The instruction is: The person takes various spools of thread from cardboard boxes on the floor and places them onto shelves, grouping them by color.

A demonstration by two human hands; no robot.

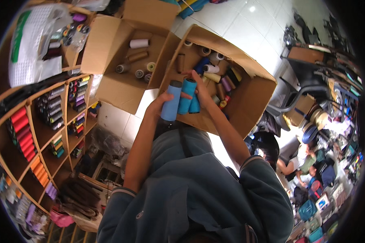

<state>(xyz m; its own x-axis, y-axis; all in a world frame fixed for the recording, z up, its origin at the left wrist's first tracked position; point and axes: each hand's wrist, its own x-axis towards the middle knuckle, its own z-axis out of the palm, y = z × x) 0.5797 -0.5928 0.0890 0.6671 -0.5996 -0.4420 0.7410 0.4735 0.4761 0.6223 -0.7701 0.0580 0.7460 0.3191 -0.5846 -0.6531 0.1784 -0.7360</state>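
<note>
At mid-frame, the left hand (155,106) grips a light-blue spool (171,104); the right hand (202,94) closes around teal spools (185,99) beside it, at the lower-left edge of a cardboard box (247,108). White floor tiles (249,28) spread beyond its upper rim.

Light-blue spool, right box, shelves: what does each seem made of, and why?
Light-blue spool: probably thread, fairly matte; an even blue body with a dark, perhaps plastic, end.
Right box: matte cardboard, by its bent brown walls.
Shelves: likely wood, finish unclear; tan board edges.
</note>
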